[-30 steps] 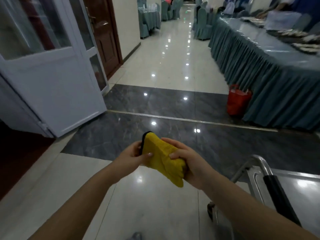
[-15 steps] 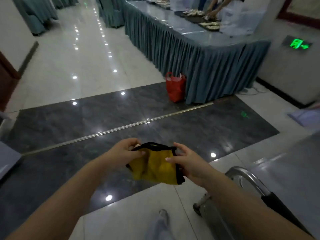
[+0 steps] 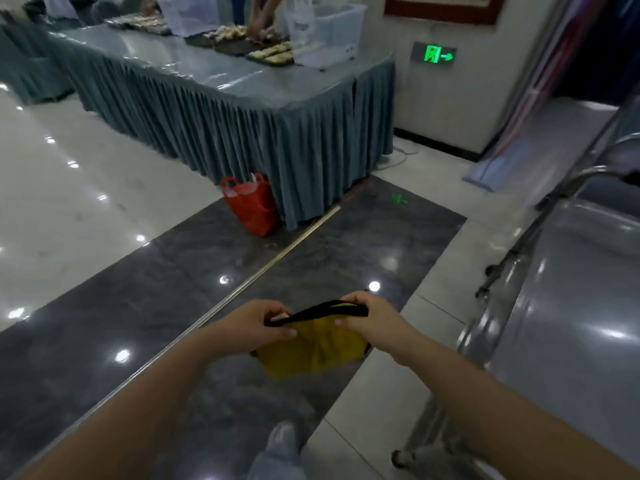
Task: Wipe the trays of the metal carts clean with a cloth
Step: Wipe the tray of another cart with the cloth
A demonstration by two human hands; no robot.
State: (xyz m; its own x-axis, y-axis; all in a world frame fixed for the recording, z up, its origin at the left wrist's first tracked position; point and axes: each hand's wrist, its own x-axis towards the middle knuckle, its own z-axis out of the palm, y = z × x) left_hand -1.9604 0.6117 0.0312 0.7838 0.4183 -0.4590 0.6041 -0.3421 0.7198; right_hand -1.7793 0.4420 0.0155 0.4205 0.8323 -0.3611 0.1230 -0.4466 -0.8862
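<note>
Both hands, left [image 3: 258, 322] and right [image 3: 363, 317], pinch the black-edged top hem of the yellow cloth [image 3: 311, 351], letting it hang open, probably to spread it before wiping the cart tray [image 3: 571, 306] just beside, at right.

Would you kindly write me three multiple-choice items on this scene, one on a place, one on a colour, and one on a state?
1. Where is the red bag?
A. On the floor by the skirted table
B. On the metal cart
C. In a hand

2. What colour is the cloth?
A. White
B. Yellow with black edging
C. Green

3. How is the cloth held?
A. Lying on the cart's tray
B. One hand only
C. Left hand and right hand both pinch its top edge

Answers: 1 A, it stands at the table skirt; 2 B, yellow below a black hem; 3 C, fingers grip both ends.
</note>
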